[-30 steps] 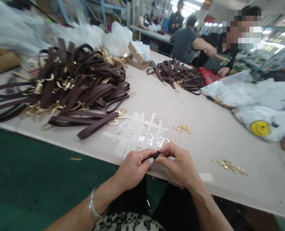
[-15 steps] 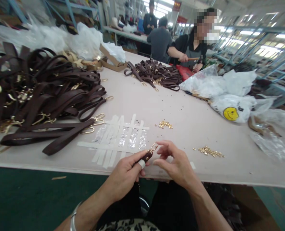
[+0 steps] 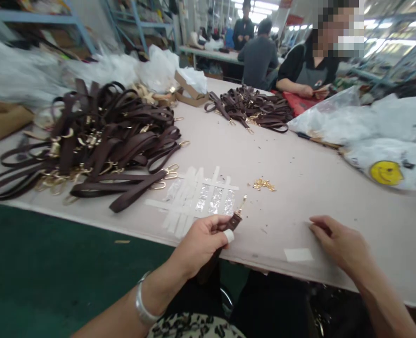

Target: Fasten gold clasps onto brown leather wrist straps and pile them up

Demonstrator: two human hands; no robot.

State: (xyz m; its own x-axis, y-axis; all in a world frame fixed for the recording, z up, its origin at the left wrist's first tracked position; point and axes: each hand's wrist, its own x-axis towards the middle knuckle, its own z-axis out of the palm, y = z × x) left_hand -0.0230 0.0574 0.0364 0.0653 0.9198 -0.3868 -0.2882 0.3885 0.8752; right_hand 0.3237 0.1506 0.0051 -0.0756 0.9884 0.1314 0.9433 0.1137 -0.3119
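A dark brown leather strap [image 3: 234, 221] is gripped in my left hand [image 3: 204, 241], whose thumb wears a white wrap. The strap end points up and away, carrying a gold metal clasp [image 3: 243, 204]; its lower part hangs over the table edge. My right hand [image 3: 337, 244] rests low over the table on the right, thumb and index finger drawn together; whatever they hold is too small or hidden to make out. Small gold metal pieces [image 3: 264, 184] lie in a pile beyond my left hand. The second gold pile is hidden behind my right hand.
Many brown straps with gold clasps [image 3: 123, 136] are heaped at left, another strap pile [image 3: 253, 108] farther back. Taped clear plastic [image 3: 204, 197] covers part of the table [image 3: 299, 173]. White plastic bags [image 3: 387, 126] lie at right. A co-worker [image 3: 309, 70] sits across the table.
My right hand has moved away from the strap's clasp, rightward to the second gold pile, covering it. My left hand still holds the strap, now turned slightly. The view has swung left.
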